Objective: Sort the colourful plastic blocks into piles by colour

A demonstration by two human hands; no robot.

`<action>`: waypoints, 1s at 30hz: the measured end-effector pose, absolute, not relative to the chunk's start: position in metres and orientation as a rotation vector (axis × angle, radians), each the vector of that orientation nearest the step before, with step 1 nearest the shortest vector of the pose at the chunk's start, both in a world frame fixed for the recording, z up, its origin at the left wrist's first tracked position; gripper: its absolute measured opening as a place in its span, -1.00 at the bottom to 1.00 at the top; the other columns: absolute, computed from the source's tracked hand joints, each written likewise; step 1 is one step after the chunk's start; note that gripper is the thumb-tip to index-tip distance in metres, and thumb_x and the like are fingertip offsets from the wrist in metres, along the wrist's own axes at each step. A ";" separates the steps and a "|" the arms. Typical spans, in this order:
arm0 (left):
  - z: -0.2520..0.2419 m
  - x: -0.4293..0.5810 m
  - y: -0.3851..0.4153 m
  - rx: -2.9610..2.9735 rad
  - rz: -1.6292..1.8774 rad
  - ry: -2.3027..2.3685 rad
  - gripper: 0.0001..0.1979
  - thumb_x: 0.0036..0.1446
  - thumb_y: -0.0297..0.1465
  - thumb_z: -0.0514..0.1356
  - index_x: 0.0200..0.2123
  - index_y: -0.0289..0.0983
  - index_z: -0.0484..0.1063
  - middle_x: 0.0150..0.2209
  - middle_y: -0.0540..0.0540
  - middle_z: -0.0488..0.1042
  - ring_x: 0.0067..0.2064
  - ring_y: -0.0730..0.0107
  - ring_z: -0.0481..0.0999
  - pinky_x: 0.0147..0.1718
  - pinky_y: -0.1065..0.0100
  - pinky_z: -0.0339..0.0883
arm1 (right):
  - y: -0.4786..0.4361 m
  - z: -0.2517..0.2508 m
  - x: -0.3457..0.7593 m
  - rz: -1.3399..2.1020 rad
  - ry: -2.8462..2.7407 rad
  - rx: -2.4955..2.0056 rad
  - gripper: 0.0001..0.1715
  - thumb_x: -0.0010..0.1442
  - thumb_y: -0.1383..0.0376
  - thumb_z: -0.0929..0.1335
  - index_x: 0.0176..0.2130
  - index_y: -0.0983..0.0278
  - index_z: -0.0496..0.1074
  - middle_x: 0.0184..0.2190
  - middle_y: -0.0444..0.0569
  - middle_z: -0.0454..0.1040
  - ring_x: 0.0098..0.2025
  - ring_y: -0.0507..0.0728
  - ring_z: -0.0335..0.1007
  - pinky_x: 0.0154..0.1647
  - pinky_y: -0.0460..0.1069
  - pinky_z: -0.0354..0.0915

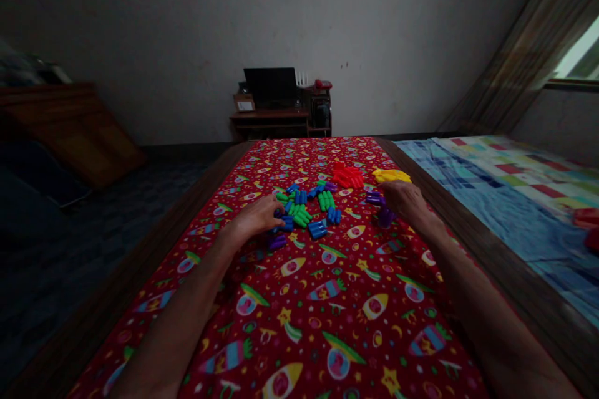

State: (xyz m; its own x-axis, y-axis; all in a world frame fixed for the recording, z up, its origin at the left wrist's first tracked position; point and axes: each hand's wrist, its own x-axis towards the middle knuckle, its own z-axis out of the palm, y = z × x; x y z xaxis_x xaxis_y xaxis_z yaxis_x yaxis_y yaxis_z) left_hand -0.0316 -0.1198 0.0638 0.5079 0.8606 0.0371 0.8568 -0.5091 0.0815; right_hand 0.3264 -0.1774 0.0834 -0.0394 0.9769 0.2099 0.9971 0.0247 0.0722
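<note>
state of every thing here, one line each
left hand: palm down, fingertips at the mixed pile, grip unclear
right hand: palm down beside purple blocks, grip hidden
green and blue blocks: loose, mixed
purple blocks: loose by right hand
red blocks: own pile
yellow blocks: own pile
cloth: spread flat
laptop: open, screen dark

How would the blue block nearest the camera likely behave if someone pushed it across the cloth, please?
The blue block looks like ribbed moulded plastic, so it is probably stiff and light. It lies flat with ridged sides, so it would likely skid rather than roll. The red cloth looks soft, so it may drag and wrinkle slightly.
</note>
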 end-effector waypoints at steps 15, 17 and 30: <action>0.052 -0.037 -0.103 2.246 0.610 1.476 -0.68 0.11 -0.22 0.12 -0.21 -0.27 0.56 -0.26 -0.09 0.61 -0.19 0.20 0.55 -0.19 0.31 0.40 | -0.179 0.075 0.301 -0.305 -2.283 -1.889 -0.59 0.21 0.47 0.15 -0.20 0.35 0.53 -0.35 0.14 0.54 -0.36 0.12 0.41 -0.43 -0.06 0.07; 0.056 -0.024 -0.110 2.157 0.634 1.357 -0.66 0.08 -0.23 0.14 -0.17 -0.29 0.53 -0.24 -0.08 0.60 -0.20 0.22 0.55 -0.24 0.31 0.42 | -0.181 0.069 0.293 -0.248 -2.286 -1.726 -0.59 0.23 0.45 0.16 -0.10 0.36 0.50 -0.37 0.12 0.54 -0.38 0.10 0.40 -0.41 -0.08 0.10; 0.087 0.005 -0.155 2.478 0.352 1.308 -0.80 0.10 -0.24 0.14 -0.38 -0.24 0.48 -0.40 -0.03 0.53 -0.35 0.32 0.50 -0.36 0.39 0.30 | -0.193 0.074 0.271 -0.052 -2.502 -1.498 -0.73 0.28 0.33 0.24 -0.30 0.34 0.51 -0.44 0.04 0.51 -0.46 0.04 0.31 -0.43 -0.09 0.05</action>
